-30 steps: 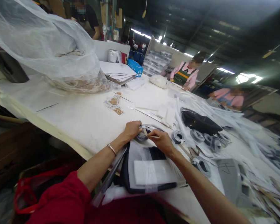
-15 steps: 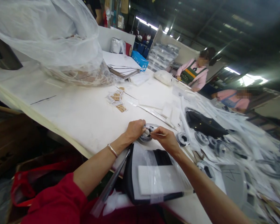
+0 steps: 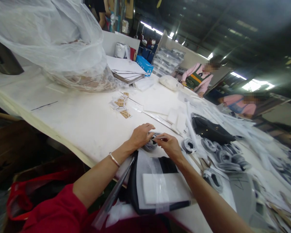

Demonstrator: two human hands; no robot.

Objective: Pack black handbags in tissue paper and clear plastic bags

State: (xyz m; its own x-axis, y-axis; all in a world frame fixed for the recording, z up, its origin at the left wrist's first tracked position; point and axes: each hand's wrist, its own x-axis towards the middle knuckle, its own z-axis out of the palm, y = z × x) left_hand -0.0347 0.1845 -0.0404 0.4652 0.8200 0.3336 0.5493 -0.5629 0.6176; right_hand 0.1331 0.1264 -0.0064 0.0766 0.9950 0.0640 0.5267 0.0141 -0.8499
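Observation:
A plastic-wrapped coiled strap (image 3: 150, 146) lies on the white table (image 3: 92, 129), between my hands. My left hand (image 3: 142, 134) is wrapped round its left side, fingers bent over the top. From the right, my right hand (image 3: 169, 145) pinches a small thin piece (image 3: 161, 137) against the coil's upper right side; what the piece is cannot be told. Just below the coil, at the table's edge, lies a black bag (image 3: 133, 187) with white sheeting and a white foam pad (image 3: 163, 188) under clear tape.
Brown and white tags (image 3: 124, 113) lie ahead of the hands, beside a metal ruler (image 3: 160, 120). More wrapped coils (image 3: 189, 145) and a black bag (image 3: 210, 129) are at right. A large plastic-covered bundle (image 3: 75, 58) stands at left. Two people work across the table.
My left hand's fingers have lifted and spread a little over the coil. My right hand has moved slightly left and down, with the thin piece still in its fingers. The view has shifted slightly.

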